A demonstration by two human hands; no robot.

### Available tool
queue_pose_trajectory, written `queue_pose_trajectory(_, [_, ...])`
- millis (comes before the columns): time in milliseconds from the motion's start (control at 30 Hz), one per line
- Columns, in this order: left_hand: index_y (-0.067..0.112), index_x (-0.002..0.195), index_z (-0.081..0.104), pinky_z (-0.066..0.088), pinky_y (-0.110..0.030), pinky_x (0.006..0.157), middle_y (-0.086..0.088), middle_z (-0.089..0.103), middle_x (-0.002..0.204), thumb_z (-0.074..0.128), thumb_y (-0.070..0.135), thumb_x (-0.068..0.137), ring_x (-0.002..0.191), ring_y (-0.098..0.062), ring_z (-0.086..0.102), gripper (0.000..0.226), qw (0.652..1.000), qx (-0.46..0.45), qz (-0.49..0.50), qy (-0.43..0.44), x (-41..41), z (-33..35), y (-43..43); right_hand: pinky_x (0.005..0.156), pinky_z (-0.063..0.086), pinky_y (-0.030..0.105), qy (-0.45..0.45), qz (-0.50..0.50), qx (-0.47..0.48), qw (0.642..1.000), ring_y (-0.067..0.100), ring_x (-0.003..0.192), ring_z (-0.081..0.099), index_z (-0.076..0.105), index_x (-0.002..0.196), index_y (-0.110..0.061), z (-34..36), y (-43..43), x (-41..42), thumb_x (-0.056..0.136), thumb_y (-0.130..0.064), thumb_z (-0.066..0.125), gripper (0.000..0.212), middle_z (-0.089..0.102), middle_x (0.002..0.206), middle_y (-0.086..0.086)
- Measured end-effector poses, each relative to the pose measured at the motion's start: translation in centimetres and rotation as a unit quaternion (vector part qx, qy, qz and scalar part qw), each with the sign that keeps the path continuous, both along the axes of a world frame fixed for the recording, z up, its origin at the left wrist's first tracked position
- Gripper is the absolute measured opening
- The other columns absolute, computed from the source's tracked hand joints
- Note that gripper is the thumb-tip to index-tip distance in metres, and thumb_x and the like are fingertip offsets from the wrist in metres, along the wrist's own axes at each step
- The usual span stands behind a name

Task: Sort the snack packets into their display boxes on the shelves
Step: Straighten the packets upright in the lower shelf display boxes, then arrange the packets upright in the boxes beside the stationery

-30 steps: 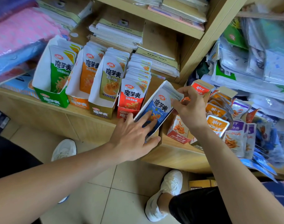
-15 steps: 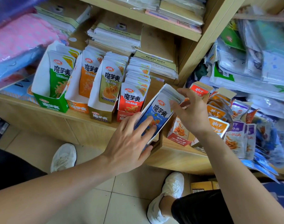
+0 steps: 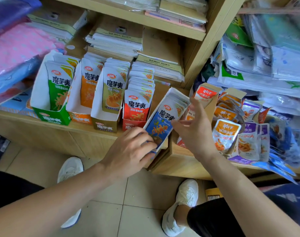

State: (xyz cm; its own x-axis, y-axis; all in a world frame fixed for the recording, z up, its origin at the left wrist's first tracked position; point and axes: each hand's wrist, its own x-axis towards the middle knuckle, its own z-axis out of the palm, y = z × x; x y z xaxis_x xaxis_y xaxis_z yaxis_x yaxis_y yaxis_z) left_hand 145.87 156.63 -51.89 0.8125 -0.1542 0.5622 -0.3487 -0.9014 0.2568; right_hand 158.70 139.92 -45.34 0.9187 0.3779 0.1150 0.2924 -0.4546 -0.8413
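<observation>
The blue box (image 3: 156, 111) sits tilted at the centre of the frame, on the front edge of the lower shelf (image 3: 48, 134), its top leaning up and to the right. Blue packets (image 3: 161, 124) stand inside it. The left hand (image 3: 128, 151) grips the box's lower front end, fingers curled over it. The right hand (image 3: 195, 129) is spread wide and holds nothing, just right of the box's upper side.

On the left the red box (image 3: 133, 125) touches the blue one. Further left stand the olive box (image 3: 104, 126), the orange box (image 3: 80, 118) and the green box (image 3: 51, 116), all in a tight row. On the right a red-flap box (image 3: 205, 94) stands close behind the open hand, with loose orange packets (image 3: 227, 129) and purple packets (image 3: 250, 141) beyond it.

Paper stacks (image 3: 115, 40) fill the shelf behind the row. A pink bag (image 3: 17, 48) lies at upper left, and a wooden post (image 3: 212, 40) rises at upper right. White shoes (image 3: 187, 194) stand on the tiled floor (image 3: 142, 211) below.
</observation>
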Motion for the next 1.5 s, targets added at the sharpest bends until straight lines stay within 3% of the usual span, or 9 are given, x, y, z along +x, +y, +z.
queue_pose_trajectory(300, [0.01,0.105,0.077,0.049,-0.047,0.094,-0.006,0.073,0.109,0.061,0.005,0.093,0.109,-0.033,0.063,0.02,0.995,0.076,0.017,-0.055,1.2,0.2,1.7,0.06,0.049,0.004,-0.029,0.021,-0.037,0.999,-0.005,0.092,0.06,0.036,0.153,-0.022,-0.6,1.9,2.7,0.094,-0.005,0.065,0.068,0.052,0.145,-0.001])
queue_pose_trajectory(567, [0.017,0.126,0.068,0.043,-0.047,0.102,-0.004,0.062,0.135,0.069,0.018,0.088,0.125,-0.032,0.053,0.039,0.991,0.12,0.06,0.016,1.3,0.3,2.6,0.082,0.057,0.015,-0.018,0.079,-0.023,0.996,-0.013,0.095,0.059,0.037,0.154,-0.027,-0.3,3.4,5.5,0.096,-0.001,0.062,0.069,0.053,0.145,-0.007])
queue_pose_trajectory(700, [0.017,0.126,0.067,0.044,-0.044,0.098,-0.004,0.062,0.134,0.066,0.023,0.088,0.118,-0.031,0.055,0.039,0.988,0.133,0.079,0.026,1.3,0.6,2.7,0.082,0.059,0.02,-0.007,0.099,-0.008,0.995,0.002,0.107,0.063,0.038,0.153,-0.027,-0.5,3.6,6.2,0.097,-0.003,0.061,0.065,0.054,0.143,-0.009])
queue_pose_trajectory(833, [0.016,0.119,0.07,0.045,-0.042,0.089,-0.004,0.064,0.126,0.062,0.024,0.088,0.109,-0.029,0.057,0.032,0.986,0.138,0.094,0.026,1.5,0.9,2.5,0.087,0.061,0.039,0.003,0.117,0.002,0.993,0.014,0.122,0.06,0.039,0.153,-0.028,-0.9,3.1,6.7,0.097,-0.008,0.062,0.063,0.054,0.144,-0.006])
queue_pose_trajectory(967, [0.017,0.119,0.07,0.046,-0.042,0.09,-0.003,0.063,0.125,0.062,0.028,0.088,0.111,-0.027,0.056,0.034,0.984,0.138,0.099,0.043,1.5,1.3,2.2,0.091,0.06,0.036,-0.003,0.13,-0.02,0.991,0.013,0.124,0.059,0.038,0.153,-0.029,-0.5,2.1,6.5,0.097,-0.013,0.063,0.063,0.054,0.145,-0.008])
queue_pose_trajectory(1100, [0.018,0.12,0.069,0.047,-0.045,0.093,-0.002,0.061,0.127,0.066,0.031,0.085,0.115,-0.028,0.054,0.038,0.983,0.137,0.102,0.065,1.2,1.7,2.0,0.073,0.048,0.005,-0.08,0.071,-0.08,0.991,0.007,0.105,0.062,0.046,0.148,-0.022,0.8,0.7,4.4,0.096,-0.013,0.065,0.056,0.061,0.136,-0.003])
queue_pose_trajectory(1233, [0.019,0.118,0.071,0.047,-0.045,0.095,0.0,0.063,0.124,0.069,0.029,0.082,0.117,-0.027,0.053,0.038,0.989,0.104,0.088,0.063,0.8,2.7,1.7,0.074,0.05,0.019,-0.102,0.05,-0.093,0.989,0.012,0.09,0.067,0.058,0.138,-0.015,1.4,-1.1,1.0,0.092,-0.015,0.069,0.048,0.07,0.12,-0.001])
queue_pose_trajectory(1333, [0.019,0.114,0.074,0.05,-0.043,0.089,0.004,0.068,0.114,0.068,0.028,0.084,0.107,-0.023,0.058,0.032,0.996,0.067,0.046,0.037,0.8,4.4,0.7,0.068,0.059,0.03,-0.19,0.065,-0.121,0.972,0.012,0.077,0.066,0.072,0.113,-0.012,1.7,-3.5,-0.4,0.089,-0.008,0.071,0.025,0.073,0.096,0.0])
queue_pose_trajectory(1500, [0.025,0.11,0.076,0.051,-0.036,0.087,0.011,0.073,0.103,0.06,0.039,0.088,0.098,-0.015,0.06,0.031,0.996,0.04,-0.003,0.073,2.5,8.4,-1.8,0.062,0.043,0.007,-0.22,0.052,-0.21,0.951,0.003,0.072,0.061,0.074,0.101,-0.013,1.7,-9.8,-0.5,0.087,-0.014,0.075,0.014,0.072,0.092,-0.002])
